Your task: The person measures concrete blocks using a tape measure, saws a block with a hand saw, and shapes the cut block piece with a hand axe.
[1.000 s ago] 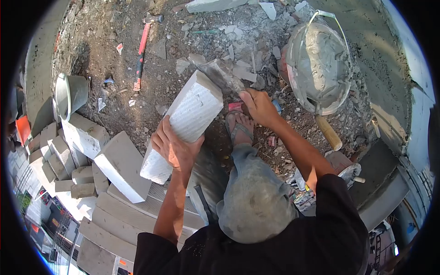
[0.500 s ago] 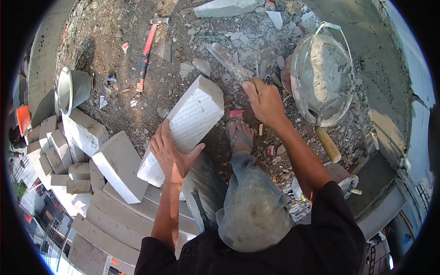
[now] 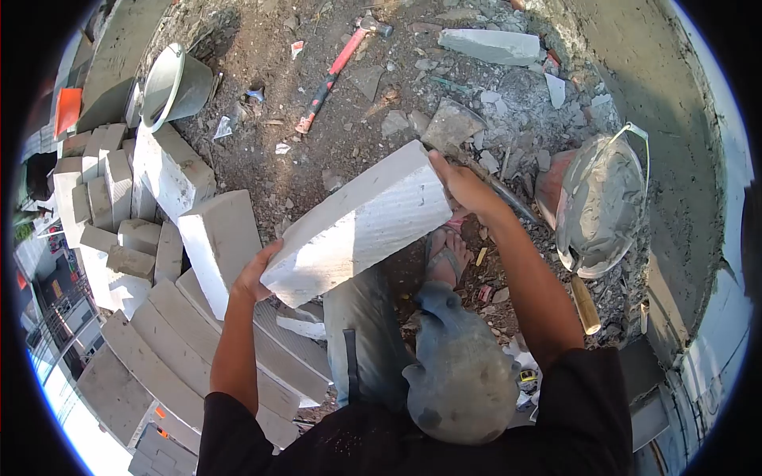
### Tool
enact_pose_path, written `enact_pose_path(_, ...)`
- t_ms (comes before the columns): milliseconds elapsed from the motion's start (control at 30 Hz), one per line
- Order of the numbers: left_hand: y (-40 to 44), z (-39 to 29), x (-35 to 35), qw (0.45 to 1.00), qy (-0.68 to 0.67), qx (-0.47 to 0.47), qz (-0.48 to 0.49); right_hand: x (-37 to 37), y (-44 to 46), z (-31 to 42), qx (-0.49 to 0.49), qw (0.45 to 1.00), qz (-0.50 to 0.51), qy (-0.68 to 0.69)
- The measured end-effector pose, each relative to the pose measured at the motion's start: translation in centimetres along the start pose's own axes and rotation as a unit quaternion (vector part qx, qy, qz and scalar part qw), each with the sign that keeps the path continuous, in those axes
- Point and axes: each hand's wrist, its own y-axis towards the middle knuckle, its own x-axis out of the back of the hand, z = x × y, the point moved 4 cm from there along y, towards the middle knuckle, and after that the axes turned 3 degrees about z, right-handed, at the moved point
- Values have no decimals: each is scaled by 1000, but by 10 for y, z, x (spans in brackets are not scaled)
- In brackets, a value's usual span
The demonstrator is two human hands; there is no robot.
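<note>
A long pale lightweight concrete block (image 3: 361,226) is tilted over my legs, its right end higher in view. My left hand (image 3: 255,274) is closed round its lower left end. My right hand (image 3: 470,190) grips the upper right end, thumb on the end face and the other fingers partly hidden. Just beyond that hand are a flat grey, mortar-smeared blade (image 3: 452,125) and a dark handle-like bar (image 3: 512,197). Whether these two join, or touch my fingers, I cannot tell.
A mortar bucket (image 3: 599,210) stands right, a wooden tool handle (image 3: 586,305) beside it. A red-and-black hammer (image 3: 341,75) lies on the rubble. Stacked blocks (image 3: 222,246) and a grey bucket (image 3: 178,87) are left. A white block piece (image 3: 488,46) lies at the far side.
My right hand has stopped holding up the blurred tool and now grips the block's right end. My left hand has shifted to its left end. The block has turned flatter, and the view has shifted.
</note>
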Motion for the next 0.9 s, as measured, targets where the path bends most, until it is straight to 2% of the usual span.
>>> enact_pose_path(33,-2,2,-8,994,-96,31,37,5,-7,15,-70,989,62,119)
enact_pose_path(67,-6,5,-15,977,-193,59,74,5,-14,28,-138,955,124,232)
enact_pose_path(100,-6,6,-12,976,-197,52,74,5,-11,34,-140,958,159,193)
enact_pose_path(133,-4,8,-11,976,-191,44,90,2,-8,35,-135,960,158,188)
enact_pose_path(200,0,13,-11,977,-179,35,114,-14,-3,21,-151,935,118,300)
enact_pose_path(267,-1,24,0,987,-152,-32,34,-11,-10,9,-159,934,93,307)
enact_pose_path(300,-9,25,-8,986,-147,-68,39,-3,-25,10,-148,931,110,315)
enact_pose_path(333,-15,25,-12,986,-148,-65,41,1,-36,19,-77,922,122,359)
enact_pose_path(400,-49,16,-27,974,-57,-215,-43,15,-55,38,54,898,141,414)
enact_pose_path(433,-59,9,-31,963,-23,-264,-54,24,-56,46,117,887,142,423)
enact_pose_path(467,-55,9,-23,964,-21,-259,-57,32,-59,64,168,891,109,408)
enact_pose_path(533,-52,-5,4,895,-56,-424,-127,50,-53,96,257,879,69,396)
enact_pose_path(567,-55,-25,3,875,-185,-446,42,60,-44,105,292,866,64,401)
enact_pose_path(600,-58,-53,-2,811,-307,-451,211,65,-34,114,292,867,58,400)
enact_pose_path(633,-54,-75,-3,811,-303,-450,219,68,-26,128,345,865,34,364)
enact_pose_path(667,-54,-91,4,838,-205,-499,84,67,-23,136,389,860,11,331)
enact_pose_path(700,-60,-102,10,837,-99,-536,-53,64,-17,134,411,868,-10,278)
enact_pose_path(733,-62,-111,7,837,-93,-537,-47,60,-8,130,435,872,-32,220)
enact_pose_path(800,-62,-128,-5,830,121,-530,-124,42,31,103,419,881,-16,220)
enact_pose_path(833,-62,-135,-17,828,125,-534,-118,37,53,88,387,898,-33,208)
enact_pose_path(900,-73,-148,-64,699,353,-565,-260,36,65,84,321,925,-60,192)
